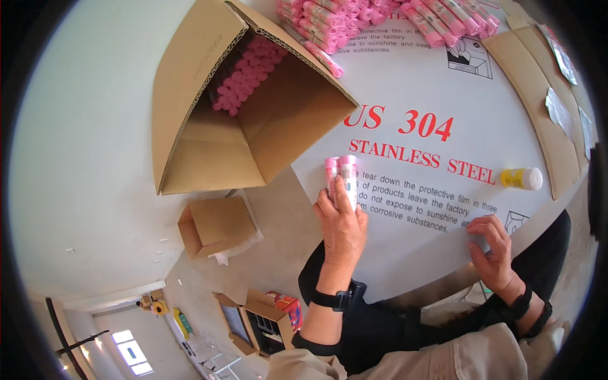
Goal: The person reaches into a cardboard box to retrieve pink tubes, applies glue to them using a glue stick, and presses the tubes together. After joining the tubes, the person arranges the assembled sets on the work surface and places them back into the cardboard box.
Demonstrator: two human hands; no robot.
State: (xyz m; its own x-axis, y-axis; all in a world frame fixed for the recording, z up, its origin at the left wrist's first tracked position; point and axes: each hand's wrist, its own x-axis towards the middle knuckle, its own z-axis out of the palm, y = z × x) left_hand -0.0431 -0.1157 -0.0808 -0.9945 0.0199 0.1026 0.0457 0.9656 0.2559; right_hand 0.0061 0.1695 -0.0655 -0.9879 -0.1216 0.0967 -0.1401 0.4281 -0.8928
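Observation:
Two pink rolls (348,166) in printed clear wrap lie side by side on the white printed sheet of the table (392,253). My left hand (341,225) is closed over them, with the index finger stretched along their tops. To the right, my right hand (493,250) rests at the table's near edge, fingers loosely bent and thumb apart, with no object seen in it. Beyond my left hand, a large cardboard box (288,120) lies with its opening toward me. Stacked pink rolls (250,76) fill its far part.
A heap of pink rolls (335,22) and another group (449,22) lie at the table's far side. A yellow and white cylinder (521,178) lies near flattened cardboard (532,107) on the right. Smaller boxes (218,225) (266,323) stand on the floor at left.

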